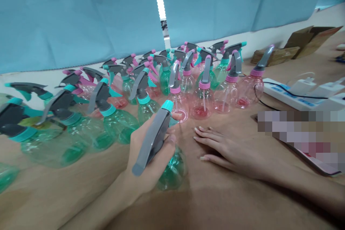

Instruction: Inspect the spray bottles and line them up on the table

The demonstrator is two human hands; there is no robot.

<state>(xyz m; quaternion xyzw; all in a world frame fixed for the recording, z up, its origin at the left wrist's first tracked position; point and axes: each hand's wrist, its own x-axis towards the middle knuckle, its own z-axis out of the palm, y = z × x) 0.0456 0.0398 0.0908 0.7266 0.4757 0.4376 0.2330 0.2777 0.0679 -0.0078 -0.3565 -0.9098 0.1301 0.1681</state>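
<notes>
My left hand [147,151] is wrapped round the neck and trigger of a spray bottle [172,172] with a clear green body. Its grey head and turquoise nozzle rise above my fingers, and the hand hides the collar. To the right, my right hand [226,147] lies palm down on the brown tabletop [210,201] with its fingers stretched out, holding nothing. Just beyond my fingertips stands a pink spray bottle [202,102] with a grey head. A green spray bottle [120,125] is left of my left hand.
Several more green and pink spray bottles crowd the table's back and left. At the right lie a white power strip [285,95] with plugs and a cable, and a flat pixelated object [304,136]. Behind are an open cardboard box [309,43] and blue sheeting [107,14].
</notes>
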